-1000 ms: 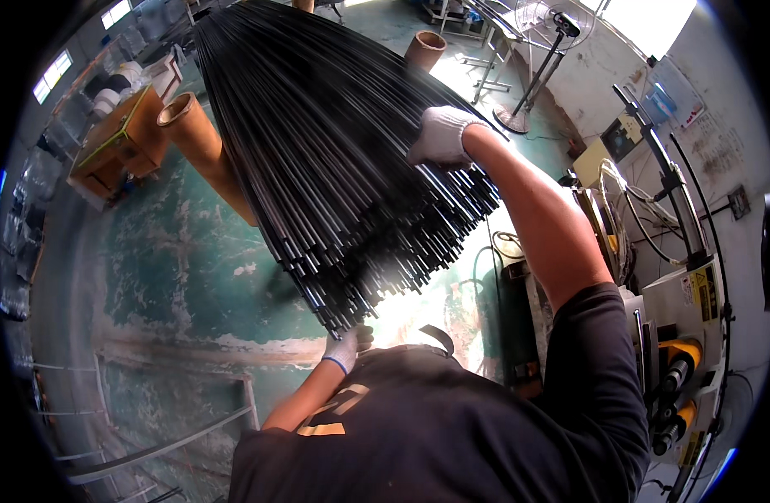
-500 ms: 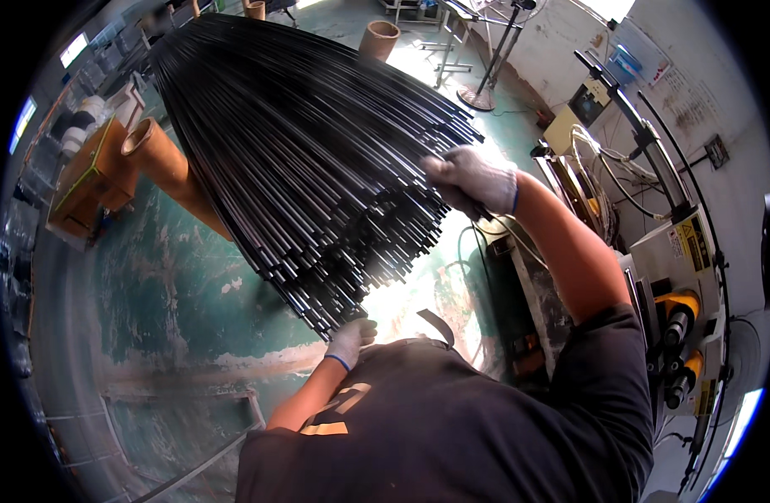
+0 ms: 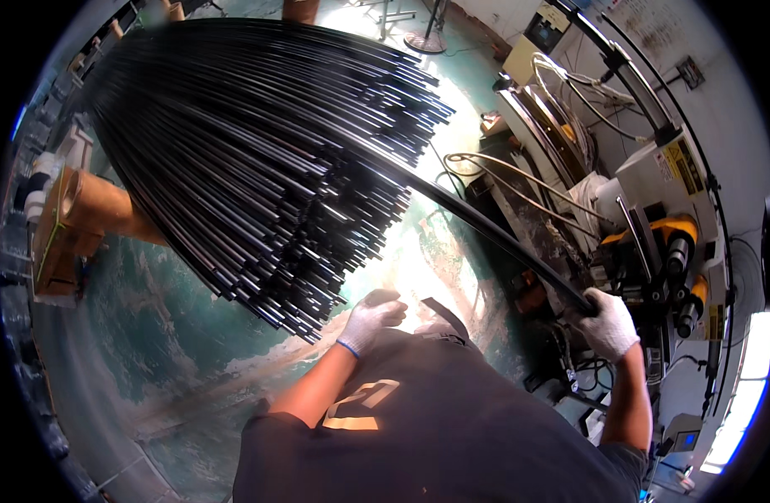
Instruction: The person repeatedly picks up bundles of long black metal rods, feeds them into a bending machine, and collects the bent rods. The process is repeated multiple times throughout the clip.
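A large pile of long, thin black tubes (image 3: 234, 159) stretches away from me, with its uneven near ends fanned out in front of my body. My right hand (image 3: 609, 324), in a white knit glove, is closed round the end of a black tube (image 3: 494, 233) drawn out from the pile toward the lower right. The far part of that tube still lies among the others. My left hand (image 3: 372, 321), gloved too, is held with curled fingers just beside the nearest tube ends, apart from them; nothing shows in it.
Brown cylindrical posts (image 3: 108, 205) flank the pile. A wooden box (image 3: 54, 243) stands at the left. On the right are a machine with yellow-and-black parts (image 3: 674, 239), coiled pale hoses (image 3: 561, 71) and cables. The worn green floor (image 3: 150, 335) has bright sunlit patches.
My right hand has moved down and right from the pile, pulling a tube partly out. My left hand has come off the tube ends and moved slightly right. The whole view has shifted.
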`<state>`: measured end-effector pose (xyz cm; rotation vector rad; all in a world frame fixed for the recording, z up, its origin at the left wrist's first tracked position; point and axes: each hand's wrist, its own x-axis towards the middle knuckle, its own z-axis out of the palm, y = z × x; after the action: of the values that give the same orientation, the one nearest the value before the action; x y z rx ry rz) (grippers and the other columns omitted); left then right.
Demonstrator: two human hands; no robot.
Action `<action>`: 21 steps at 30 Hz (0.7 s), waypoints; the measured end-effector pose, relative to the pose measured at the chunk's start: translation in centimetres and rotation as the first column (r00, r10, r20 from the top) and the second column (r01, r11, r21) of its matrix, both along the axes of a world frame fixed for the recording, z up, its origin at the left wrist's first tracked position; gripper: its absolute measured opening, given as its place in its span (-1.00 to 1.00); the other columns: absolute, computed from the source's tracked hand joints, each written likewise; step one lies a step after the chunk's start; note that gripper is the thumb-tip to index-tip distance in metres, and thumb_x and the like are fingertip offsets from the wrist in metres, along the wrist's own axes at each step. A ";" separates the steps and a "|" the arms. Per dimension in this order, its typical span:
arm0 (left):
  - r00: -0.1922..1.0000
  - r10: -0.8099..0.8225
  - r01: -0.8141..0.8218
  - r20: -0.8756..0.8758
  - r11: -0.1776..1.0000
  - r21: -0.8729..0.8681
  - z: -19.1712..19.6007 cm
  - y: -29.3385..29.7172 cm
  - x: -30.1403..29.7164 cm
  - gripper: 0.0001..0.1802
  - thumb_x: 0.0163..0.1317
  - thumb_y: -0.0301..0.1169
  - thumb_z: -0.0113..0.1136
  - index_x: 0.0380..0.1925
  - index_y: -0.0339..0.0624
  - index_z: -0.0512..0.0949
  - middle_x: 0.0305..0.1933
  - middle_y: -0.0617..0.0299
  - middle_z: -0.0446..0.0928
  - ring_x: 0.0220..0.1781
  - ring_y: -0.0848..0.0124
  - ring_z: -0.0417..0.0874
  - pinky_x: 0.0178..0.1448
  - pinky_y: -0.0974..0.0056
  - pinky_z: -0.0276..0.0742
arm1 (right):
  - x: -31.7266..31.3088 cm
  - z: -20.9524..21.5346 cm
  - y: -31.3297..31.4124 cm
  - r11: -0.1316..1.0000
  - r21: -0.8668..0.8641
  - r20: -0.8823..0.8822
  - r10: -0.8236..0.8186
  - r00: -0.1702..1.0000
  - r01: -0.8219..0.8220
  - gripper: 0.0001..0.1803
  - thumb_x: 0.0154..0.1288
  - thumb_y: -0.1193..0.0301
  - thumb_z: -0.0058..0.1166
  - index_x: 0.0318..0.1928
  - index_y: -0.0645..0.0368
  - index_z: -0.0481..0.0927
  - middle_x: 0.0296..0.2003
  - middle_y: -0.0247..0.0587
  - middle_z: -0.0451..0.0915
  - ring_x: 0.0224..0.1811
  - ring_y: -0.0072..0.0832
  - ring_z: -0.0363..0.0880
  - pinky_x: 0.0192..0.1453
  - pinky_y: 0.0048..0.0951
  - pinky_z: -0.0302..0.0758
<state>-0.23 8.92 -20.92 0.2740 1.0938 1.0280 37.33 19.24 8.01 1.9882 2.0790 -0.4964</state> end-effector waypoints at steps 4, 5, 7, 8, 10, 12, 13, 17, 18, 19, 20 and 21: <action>0.997 -0.009 -0.012 0.076 0.963 0.270 5.1 4.0 3.3 -0.61 0.53 -0.35 0.19 0.26 -0.28 0.54 0.07 -0.01 0.72 0.05 0.20 0.76 0.24 0.07 0.70 | 2.8 -5.3 -2.9 0.863 0.501 0.027 0.064 0.998 -0.069 -0.59 0.19 0.05 0.54 -0.38 0.06 0.63 -0.52 -0.01 0.62 -0.41 0.00 0.69 -0.30 -0.03 0.55; 0.997 -0.007 -0.021 0.076 0.933 0.360 6.6 5.1 4.2 -0.60 0.54 -0.32 0.18 0.26 -0.28 0.54 0.08 -0.04 0.72 0.08 0.14 0.76 0.28 0.00 0.67 | 4.3 -6.2 -3.7 0.798 0.595 -0.001 0.120 0.993 -0.096 -0.58 0.18 0.06 0.55 -0.42 0.05 0.60 -0.55 -0.04 0.60 -0.44 -0.02 0.68 -0.33 -0.04 0.53; 0.919 -0.043 -0.153 0.393 0.878 0.453 9.7 8.3 5.8 -0.59 0.59 -0.23 0.14 0.26 -0.26 0.56 0.17 -0.14 0.69 0.22 -0.01 0.70 0.48 -0.19 0.49 | 8.7 -7.7 -4.9 0.721 0.685 0.018 0.126 0.992 -0.104 -0.60 0.19 0.15 0.54 -0.46 0.03 0.53 -0.59 -0.10 0.54 -0.50 -0.04 0.61 -0.38 -0.06 0.47; 0.888 -0.043 -0.217 0.458 0.840 0.498 11.2 9.9 6.6 -0.58 0.60 -0.22 0.13 0.28 -0.25 0.56 0.26 -0.18 0.65 0.28 -0.02 0.67 0.52 -0.20 0.44 | 11.5 -8.5 -5.6 0.686 0.719 0.030 0.122 0.992 -0.107 -0.60 0.21 0.14 0.53 -0.47 0.02 0.53 -0.59 -0.11 0.53 -0.50 -0.06 0.61 -0.38 -0.08 0.47; 0.848 0.035 -0.312 0.529 0.839 0.445 13.8 11.8 7.9 -0.57 0.57 -0.19 0.16 0.21 -0.33 0.57 0.22 -0.13 0.63 0.35 -0.02 0.61 0.55 -0.21 0.40 | 18.0 -10.8 -7.6 0.638 0.761 0.078 0.086 0.993 -0.115 -0.61 0.24 0.17 0.49 -0.49 0.02 0.52 -0.60 -0.14 0.52 -0.51 -0.08 0.58 -0.39 -0.10 0.44; 0.790 0.102 -0.395 0.605 0.839 0.374 15.2 13.3 10.9 -0.63 0.50 -0.23 0.25 0.06 -0.34 0.56 0.00 0.00 0.59 0.15 0.08 0.61 0.44 -0.07 0.47 | 24.8 -14.3 -10.5 0.668 0.743 0.026 0.014 1.000 -0.029 -0.59 0.27 0.19 0.47 -0.50 0.06 0.49 -0.59 -0.11 0.50 -0.49 -0.05 0.55 -0.35 -0.07 0.41; 0.749 0.077 -0.380 0.658 0.864 0.331 15.6 13.2 12.7 -0.65 0.49 -0.34 0.27 0.07 -0.45 0.60 0.01 -0.10 0.66 0.13 0.02 0.66 0.46 -0.14 0.49 | 28.4 -16.3 -12.2 0.681 0.732 -0.001 -0.019 1.000 0.014 -0.59 0.29 0.21 0.46 -0.51 0.07 0.49 -0.58 -0.10 0.50 -0.48 -0.04 0.54 -0.34 -0.06 0.41; 0.695 0.123 -0.372 0.709 0.905 0.208 16.3 12.5 20.6 -0.70 0.40 -0.48 0.30 0.04 -0.39 0.53 -0.09 0.08 0.54 0.04 0.17 0.57 0.31 0.03 0.51 | 43.1 -24.0 -20.6 0.725 0.637 -0.006 -0.337 0.942 0.263 -0.74 0.34 0.31 0.33 -0.41 0.13 0.55 -0.41 0.02 0.60 -0.21 0.08 0.59 -0.08 0.05 0.47; 0.617 0.103 -0.376 0.780 0.909 0.178 17.0 13.0 21.5 -0.68 0.38 -0.51 0.31 0.08 -0.38 0.53 -0.07 0.08 0.55 0.05 0.21 0.56 0.32 0.04 0.52 | 46.8 -25.3 -22.7 0.725 0.603 0.021 -0.432 0.902 0.333 -0.77 0.35 0.32 0.32 -0.38 0.14 0.58 -0.36 0.04 0.62 -0.15 0.10 0.60 -0.02 0.05 0.49; 0.645 0.171 -0.416 0.745 0.896 0.154 17.7 13.4 22.3 -0.66 0.37 -0.52 0.33 0.10 -0.35 0.54 -0.06 0.12 0.57 0.03 0.23 0.58 0.32 0.05 0.53 | 50.1 -26.3 -24.3 0.715 0.541 0.046 -0.551 0.833 0.443 -0.81 0.35 0.34 0.30 -0.34 0.15 0.61 -0.32 0.07 0.65 -0.09 0.12 0.61 0.04 0.05 0.51; 0.751 0.127 -0.367 0.648 0.896 0.251 18.8 13.9 22.7 -0.67 0.40 -0.51 0.32 0.12 -0.33 0.55 -0.05 0.13 0.58 0.02 0.23 0.59 0.32 0.05 0.53 | 52.6 -27.2 -25.8 0.644 0.568 0.110 -0.677 0.728 0.513 -0.84 0.29 0.34 0.34 -0.28 0.12 0.64 -0.25 0.03 0.68 0.00 0.10 0.63 0.19 0.00 0.53; 0.799 0.105 -0.333 0.592 0.897 0.290 19.8 14.5 23.1 -0.68 0.42 -0.51 0.31 0.13 -0.31 0.55 -0.04 0.14 0.59 0.01 0.23 0.59 0.32 0.06 0.53 | 54.9 -27.3 -26.9 0.602 0.539 0.210 -0.774 0.598 0.590 -0.82 0.31 0.36 0.32 -0.17 0.16 0.67 -0.14 0.02 0.72 0.04 0.06 0.65 0.21 0.01 0.56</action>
<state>22.85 23.39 -1.12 0.1308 0.3770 1.4266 92.25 -7.63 -19.33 2.8366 1.1049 0.3271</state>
